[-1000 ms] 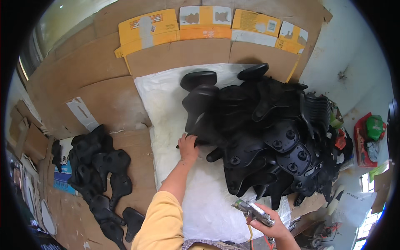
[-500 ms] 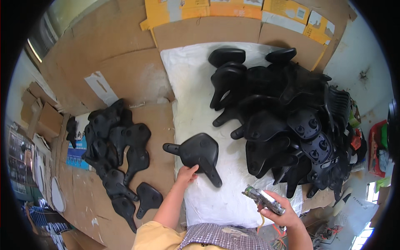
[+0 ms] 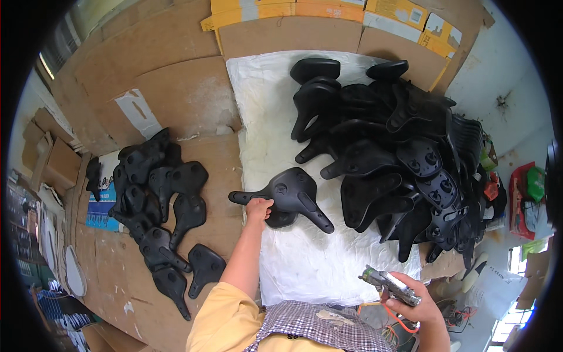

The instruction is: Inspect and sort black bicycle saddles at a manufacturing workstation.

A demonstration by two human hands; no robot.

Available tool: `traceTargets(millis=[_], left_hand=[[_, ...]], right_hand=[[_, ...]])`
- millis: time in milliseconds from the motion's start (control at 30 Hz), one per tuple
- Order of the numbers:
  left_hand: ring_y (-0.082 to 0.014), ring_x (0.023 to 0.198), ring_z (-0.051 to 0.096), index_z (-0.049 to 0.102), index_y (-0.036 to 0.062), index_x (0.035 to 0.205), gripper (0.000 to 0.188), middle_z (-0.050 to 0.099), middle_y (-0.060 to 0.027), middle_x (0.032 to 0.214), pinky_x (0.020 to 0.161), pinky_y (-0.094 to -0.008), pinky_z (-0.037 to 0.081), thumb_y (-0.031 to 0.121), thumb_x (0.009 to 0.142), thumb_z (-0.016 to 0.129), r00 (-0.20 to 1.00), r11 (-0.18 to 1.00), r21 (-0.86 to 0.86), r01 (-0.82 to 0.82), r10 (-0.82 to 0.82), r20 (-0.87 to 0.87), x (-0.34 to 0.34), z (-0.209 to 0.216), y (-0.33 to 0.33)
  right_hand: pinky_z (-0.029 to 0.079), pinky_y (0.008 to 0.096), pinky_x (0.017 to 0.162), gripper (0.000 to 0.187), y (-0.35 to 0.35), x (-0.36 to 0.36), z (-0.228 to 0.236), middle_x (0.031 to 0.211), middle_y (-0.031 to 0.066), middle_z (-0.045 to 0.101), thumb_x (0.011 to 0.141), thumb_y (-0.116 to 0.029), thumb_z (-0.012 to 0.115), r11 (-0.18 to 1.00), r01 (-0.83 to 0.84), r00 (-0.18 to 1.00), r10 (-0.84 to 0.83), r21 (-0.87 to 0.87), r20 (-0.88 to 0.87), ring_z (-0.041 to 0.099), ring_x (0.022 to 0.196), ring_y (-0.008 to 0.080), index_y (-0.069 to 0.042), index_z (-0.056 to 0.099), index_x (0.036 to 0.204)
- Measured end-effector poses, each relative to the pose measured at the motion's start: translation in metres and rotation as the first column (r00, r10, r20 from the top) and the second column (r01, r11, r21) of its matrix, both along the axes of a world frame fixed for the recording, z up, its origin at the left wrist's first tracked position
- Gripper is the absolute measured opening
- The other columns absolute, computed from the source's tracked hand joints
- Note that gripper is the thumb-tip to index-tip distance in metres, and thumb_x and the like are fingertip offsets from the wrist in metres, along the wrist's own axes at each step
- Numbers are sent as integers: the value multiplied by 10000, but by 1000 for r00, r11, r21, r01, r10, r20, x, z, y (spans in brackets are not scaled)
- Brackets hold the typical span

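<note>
Two black bicycle saddles lie overlapped on the white sheet in front of me. The upper saddle (image 3: pixel 296 190) has its narrow nose toward the lower right. The lower saddle (image 3: pixel 246 198) shows its nose pointing left and part of its wide end beneath. My left hand (image 3: pixel 260 210) is closed on the edge of the lower saddle; its fingertips are partly hidden. My right hand (image 3: pixel 413 296) is wrapped around a grimy silver gun-shaped tool (image 3: pixel 396 287) with a greenish tip. An orange hose hangs by it. The tool is held apart from the saddles, its tip toward the left.
A large heap of black saddles (image 3: pixel 375 158) covers the right of the white sheet (image 3: pixel 328 264). A smaller pile of saddles (image 3: pixel 158 170) lies on brown cardboard (image 3: pixel 226 155) at the left. Cardboard panels stand behind. Red and green bags (image 3: pixel 525 196) are at the far right.
My left hand has moved up and slightly left along the saddles. The upper saddle has shifted up and right, showing more of the lower one. My right hand and tool have moved slightly right.
</note>
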State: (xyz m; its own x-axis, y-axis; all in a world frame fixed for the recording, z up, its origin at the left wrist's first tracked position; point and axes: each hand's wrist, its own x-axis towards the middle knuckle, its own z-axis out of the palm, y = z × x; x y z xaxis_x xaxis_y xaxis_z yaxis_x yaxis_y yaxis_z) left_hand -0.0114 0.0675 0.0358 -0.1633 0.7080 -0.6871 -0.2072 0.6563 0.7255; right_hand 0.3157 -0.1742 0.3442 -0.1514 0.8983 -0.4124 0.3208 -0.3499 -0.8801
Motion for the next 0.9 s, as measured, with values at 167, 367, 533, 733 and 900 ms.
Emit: traceTargets(millis=[167,367,533,733,900], left_hand=[[-147,674,572,567,46,1092,408,622,-54,904,567,-299,466,137,741,751,996,998,47,-46,49,-78,15,17,6],[-172,829,623,582,53,1088,298,627,-52,982,674,-326,517,90,804,667,993,993,105,46,-58,106,27,8,17],[-181,834,626,590,56,1072,251,635,-48,977,696,-334,527,41,824,626,980,993,110,39,-60,188,27,5,14],[-180,826,615,601,0,1043,227,636,-50,927,734,-331,505,54,824,618,968,953,302,12,-86,235,10,37,1],[-214,865,610,591,37,1009,193,623,-76,945,822,-376,533,188,888,603,688,659,373,-653,312,655,-81,43,-27]], right_hand=[[476,276,761,535,-5,7,11,913,74,645,781,-83,738,1000,0,985,-1,7,174,600,829,120,-19,522,1266],[482,262,726,521,-3,19,31,879,48,641,778,-72,742,998,34,970,-44,44,241,599,791,117,-31,525,1250],[484,257,712,497,15,12,23,882,53,645,772,-55,735,984,-113,931,57,135,361,600,784,112,-36,544,1230],[487,254,722,531,28,5,26,895,47,641,733,-14,741,949,0,997,-23,316,70,606,797,108,-10,546,1227],[486,276,749,570,24,12,18,896,56,642,746,-16,732,967,-63,997,51,246,57,613,801,134,-27,511,1271]])
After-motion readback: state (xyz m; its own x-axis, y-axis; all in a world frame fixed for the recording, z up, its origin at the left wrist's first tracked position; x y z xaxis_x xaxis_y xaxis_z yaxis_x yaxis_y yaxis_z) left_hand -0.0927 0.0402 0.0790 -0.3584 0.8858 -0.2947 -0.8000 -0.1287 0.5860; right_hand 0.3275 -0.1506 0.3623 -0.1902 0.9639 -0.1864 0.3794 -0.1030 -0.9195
